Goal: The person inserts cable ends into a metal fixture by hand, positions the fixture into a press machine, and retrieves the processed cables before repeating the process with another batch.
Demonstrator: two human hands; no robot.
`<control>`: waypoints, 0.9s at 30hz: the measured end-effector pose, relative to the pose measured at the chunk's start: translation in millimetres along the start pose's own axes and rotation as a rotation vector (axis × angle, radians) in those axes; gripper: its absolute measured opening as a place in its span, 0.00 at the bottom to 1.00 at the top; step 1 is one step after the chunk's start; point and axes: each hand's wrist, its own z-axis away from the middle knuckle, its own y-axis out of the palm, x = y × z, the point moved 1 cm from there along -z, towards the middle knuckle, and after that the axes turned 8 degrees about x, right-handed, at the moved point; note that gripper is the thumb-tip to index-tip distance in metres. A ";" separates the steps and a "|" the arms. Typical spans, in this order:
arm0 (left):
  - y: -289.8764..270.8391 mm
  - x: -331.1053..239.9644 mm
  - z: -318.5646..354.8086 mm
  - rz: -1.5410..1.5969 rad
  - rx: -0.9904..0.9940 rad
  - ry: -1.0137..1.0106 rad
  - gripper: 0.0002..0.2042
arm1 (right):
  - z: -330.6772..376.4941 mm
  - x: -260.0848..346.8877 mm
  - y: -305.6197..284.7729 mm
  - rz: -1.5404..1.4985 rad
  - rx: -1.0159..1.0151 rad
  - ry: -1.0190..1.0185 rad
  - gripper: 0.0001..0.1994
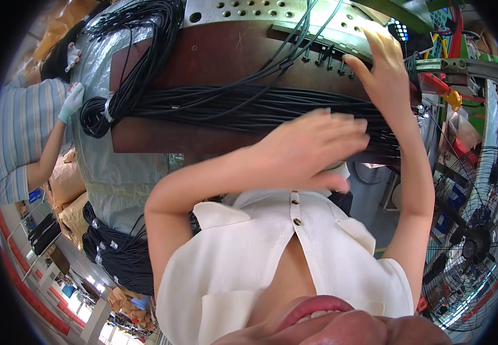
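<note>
The left hand (pixel 312 146) lies flat on the bundle of black cables (pixel 232 109), which rests on the brown table (pixel 214 52), fingers together and holding nothing. The right hand (pixel 384 69) reaches up, fingers slightly spread, touching the metal rail (pixel 324 37).

Just one view here, a fisheye cam on the head, tipped so steeply down that the wearer's own chin and white blouse (pixel 272 253) fill the bottom. It sits really close over the worktop (pixel 203 63), and straight edges bow toward the dark round rim.
</note>
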 end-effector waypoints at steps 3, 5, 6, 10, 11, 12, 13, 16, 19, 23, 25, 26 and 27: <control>-2.5 31.8 8.7 -0.438 0.033 -0.425 0.45 | 2.2 -18.5 20.6 0.086 -0.033 -0.016 0.43; -33.8 31.8 45.1 -0.654 0.098 -0.634 0.48 | 22.6 -23.8 -1.5 0.102 0.010 0.050 0.42; -49.9 39.5 65.6 -0.618 0.084 -0.625 0.44 | 34.7 -32.5 -5.7 -0.063 0.149 0.183 0.37; -88.6 55.7 84.0 -0.477 0.170 -0.586 0.27 | 43.5 -36.8 -24.7 -0.357 0.251 0.282 0.10; -89.3 60.7 88.4 -0.527 0.106 -0.552 0.21 | 41.1 -41.8 -36.0 -0.198 0.117 0.172 0.10; -88.9 64.6 91.4 -0.577 0.041 -0.517 0.15 | 41.9 -42.6 -59.5 -0.098 0.111 0.187 0.10; -85.2 67.6 99.1 -0.581 0.044 -0.532 0.15 | 44.3 -46.5 -80.7 0.022 0.126 0.192 0.10; -87.3 73.3 88.9 -0.456 -0.166 -0.456 0.11 | 61.3 -46.7 -147.3 0.738 0.127 0.333 0.11; -86.7 71.9 89.5 -0.280 -0.291 -0.692 0.09 | 49.0 -32.7 -125.7 0.407 0.197 0.393 0.13; -95.4 64.3 87.6 0.091 -0.271 -0.688 0.10 | 2.7 -24.8 -13.3 -0.016 0.128 -0.109 0.18; -100.0 47.8 67.4 0.112 0.095 -0.751 0.16 | -24.4 -36.2 22.8 -0.077 0.219 -0.208 0.18; -102.6 27.8 44.8 0.016 0.303 -0.727 0.18 | -39.4 -41.4 31.7 -0.052 0.130 -0.301 0.15; -93.3 22.5 33.8 -0.013 0.385 -0.669 0.21 | -51.0 -42.1 34.8 -0.026 0.043 -0.401 0.14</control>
